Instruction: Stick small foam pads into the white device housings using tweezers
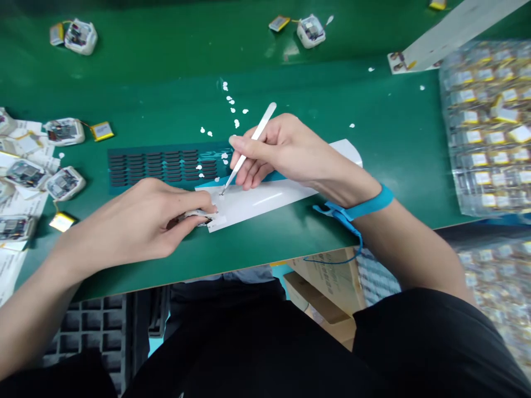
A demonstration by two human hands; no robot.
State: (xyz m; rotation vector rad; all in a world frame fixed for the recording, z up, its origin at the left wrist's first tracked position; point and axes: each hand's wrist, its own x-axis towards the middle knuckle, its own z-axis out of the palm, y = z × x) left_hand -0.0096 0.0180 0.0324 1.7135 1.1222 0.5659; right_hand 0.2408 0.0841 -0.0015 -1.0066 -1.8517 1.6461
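My right hand (pixel 265 146) is closed round a pair of tweezers (pixel 256 132), tilted with the tips down at the white sheet (pixel 265 203). At those tips is a tiny dark piece (pixel 221 194); whether the tweezers pinch it I cannot tell. My left hand (pixel 166 218) pinches a small white device housing (pixel 199 214) over the left end of the sheet. Most of that housing is hidden by my fingers. Behind the sheet lies a teal strip (pixel 141 157) carrying rows of small dark pads. A blue wrist strap (pixel 369 204) circles my right wrist.
Small white round stickers (pixel 229 98) are scattered on the green table (pixel 394 166). Opened devices (pixel 65 183) with yellow batteries (pixel 102 131) lie at left, more at the back. A clear tray (pixel 456 166) of batteries stands right, near a white bracket (pixel 452 33). A cardboard box (pixel 327 282) sits below.
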